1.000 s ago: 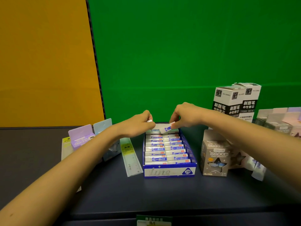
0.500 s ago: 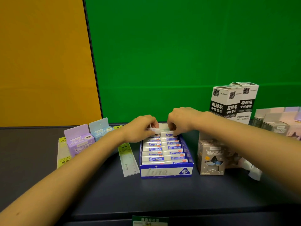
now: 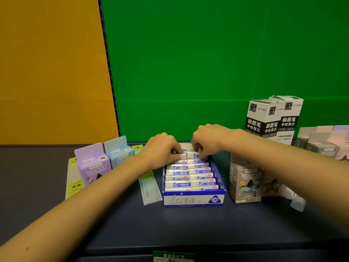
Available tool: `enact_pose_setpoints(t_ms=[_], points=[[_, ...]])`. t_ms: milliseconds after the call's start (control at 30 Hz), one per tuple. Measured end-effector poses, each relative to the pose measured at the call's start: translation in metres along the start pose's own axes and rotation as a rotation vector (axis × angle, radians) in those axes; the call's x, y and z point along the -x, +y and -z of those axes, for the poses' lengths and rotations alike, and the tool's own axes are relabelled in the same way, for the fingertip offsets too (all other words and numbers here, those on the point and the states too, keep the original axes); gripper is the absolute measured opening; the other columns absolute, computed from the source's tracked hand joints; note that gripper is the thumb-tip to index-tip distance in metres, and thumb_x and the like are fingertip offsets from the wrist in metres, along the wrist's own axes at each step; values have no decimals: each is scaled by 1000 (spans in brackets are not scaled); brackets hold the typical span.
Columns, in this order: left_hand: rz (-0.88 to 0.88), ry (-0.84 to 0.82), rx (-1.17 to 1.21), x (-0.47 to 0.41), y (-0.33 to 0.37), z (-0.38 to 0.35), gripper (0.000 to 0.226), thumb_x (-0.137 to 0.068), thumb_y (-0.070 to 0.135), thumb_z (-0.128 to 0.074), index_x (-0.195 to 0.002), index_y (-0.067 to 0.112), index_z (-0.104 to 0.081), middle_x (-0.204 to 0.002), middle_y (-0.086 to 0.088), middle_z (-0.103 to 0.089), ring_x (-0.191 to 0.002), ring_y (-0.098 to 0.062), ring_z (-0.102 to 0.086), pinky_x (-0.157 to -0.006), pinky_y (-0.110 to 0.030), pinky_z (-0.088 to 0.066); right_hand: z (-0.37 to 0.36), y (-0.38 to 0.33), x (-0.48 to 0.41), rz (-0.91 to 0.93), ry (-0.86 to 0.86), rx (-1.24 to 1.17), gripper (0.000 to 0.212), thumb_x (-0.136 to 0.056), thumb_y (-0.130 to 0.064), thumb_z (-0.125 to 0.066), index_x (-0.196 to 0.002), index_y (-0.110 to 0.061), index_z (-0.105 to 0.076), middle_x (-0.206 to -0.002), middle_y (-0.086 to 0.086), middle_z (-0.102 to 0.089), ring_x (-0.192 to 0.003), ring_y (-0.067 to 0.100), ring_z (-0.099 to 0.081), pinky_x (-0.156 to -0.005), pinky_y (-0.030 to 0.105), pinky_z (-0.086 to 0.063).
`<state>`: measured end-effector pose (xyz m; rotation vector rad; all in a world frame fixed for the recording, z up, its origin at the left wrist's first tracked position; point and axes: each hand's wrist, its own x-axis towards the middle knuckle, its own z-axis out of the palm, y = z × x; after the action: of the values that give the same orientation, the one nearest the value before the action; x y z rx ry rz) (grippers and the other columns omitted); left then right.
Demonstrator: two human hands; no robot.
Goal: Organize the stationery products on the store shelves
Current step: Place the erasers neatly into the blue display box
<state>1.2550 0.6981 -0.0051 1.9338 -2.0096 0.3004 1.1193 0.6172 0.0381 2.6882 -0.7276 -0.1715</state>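
Pinched between thumb and fingertips, one small eraser sits under each hand at the back of the blue display box [image 3: 193, 200]: the left hand [image 3: 160, 148] is closed on the eraser [image 3: 180, 156] in the left column, the right hand [image 3: 206, 139] on its neighbour [image 3: 194, 155] in the right column, and the two erasers lie just beside each other. Both seem to be pressed down into the last row, behind the two full columns of wrapped erasers. These look light and firm, slightly rubbery under a glossy sleeve that could slip, so a hold across the short sides near the ends seems safest, with little force needed. Thin cardboard walls may flex or slide on the dark shelf [image 3: 113, 224] if pushed hard. A ruler [image 3: 150, 188] lies flat just left of the box, and a grey sharpener box [image 3: 245, 183] stands near its right side.
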Motion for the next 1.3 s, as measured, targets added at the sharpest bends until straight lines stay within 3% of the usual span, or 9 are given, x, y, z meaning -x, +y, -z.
enact_pose_setpoints(t_ms=[133, 300, 433, 600, 800, 933, 1067, 1200, 1300], points=[[-27, -60, 43, 2, -3, 4, 23, -83, 23, -64, -103, 16, -71, -104, -3, -73, -89, -19, -65, -81, -34, -53, -1, 0, -1, 10, -11, -1, 28, -76, -28, -68, -102, -16, -66, -107, 5, -65, -96, 25, -61, -66, 28, -42], [-68, -94, 59, 3, -8, 5, 18, -82, 21, -65, -97, 15, -72, -101, -3, -70, -87, -19, -64, -79, -39, -52, 0, -3, -2, 25, 22, -4, 23, -74, -23, -70, -95, -14, -68, -102, 6, -66, -83, 23, -57, -63, 28, -42], [-83, -123, 52, 3, -8, 6, 20, -83, 18, -63, -100, 15, -72, -102, -3, -70, -88, -20, -63, -80, -38, -52, 1, -2, -3, 32, 12, -33, 25, -73, -26, -72, -95, -15, -68, -101, 5, -66, -90, 24, -60, -65, 28, -43], [-90, -134, 60, 2, -8, 6, 20, -83, 18, -63, -100, 13, -71, -103, -3, -71, -87, -18, -65, -81, -35, -52, -2, -6, -4, 22, -47, 21, 31, -75, -27, -68, -102, -13, -64, -105, 8, -64, -80, 23, -52, -64, 28, -40], [-84, -127, 89, 1, -10, 7, 19, -82, 17, -65, -99, 13, -72, -102, -3, -72, -85, -16, -65, -79, -28, -51, 0, -8, -4, 6, 42, 123, 29, -74, -24, -69, -100, -13, -64, -106, 9, -63, -95, 28, -61, -64, 29, -41], [-84, -126, 102, 1, -10, 7, 19, -83, 16, -65, -100, 12, -72, -102, -3, -72, -84, -16, -64, -78, -28, -51, 1, -9, -3, 17, 40, 130, 22, -76, -21, -67, -96, -13, -65, -104, 9, -64, -93, 28, -60, -64, 29, -39], [-84, -122, 104, 1, -10, 6, 19, -82, 17, -65, -99, 12, -72, -101, -4, -72, -84, -16, -65, -79, -29, -52, 2, -10, -2, 9, 34, 73, 18, -78, -14, -60, -94, -13, -67, -102, 10, -65, -79, 27, -52, -63, 28, -38], [-82, -126, 101, 0, -9, 7, 19, -82, 16, -65, -99, 12, -72, -100, -4, -72, -84, -16, -65, -79, -29, -52, 1, -10, -2, 31, 65, 36, 17, -79, -9, -56, -91, -10, -69, -100, 12, -66, -90, 32, -61, -64, 29, -39], [-92, -122, 80, 1, -9, 6, 18, -82, 17, -65, -97, 12, -73, -99, -4, -71, -85, -18, -65, -80, -33, -52, 2, -8, -2, 48, 46, 6, 17, -78, -6, -57, -87, -11, -70, -96, 10, -68, -82, 28, -59, -62, 28, -40]])
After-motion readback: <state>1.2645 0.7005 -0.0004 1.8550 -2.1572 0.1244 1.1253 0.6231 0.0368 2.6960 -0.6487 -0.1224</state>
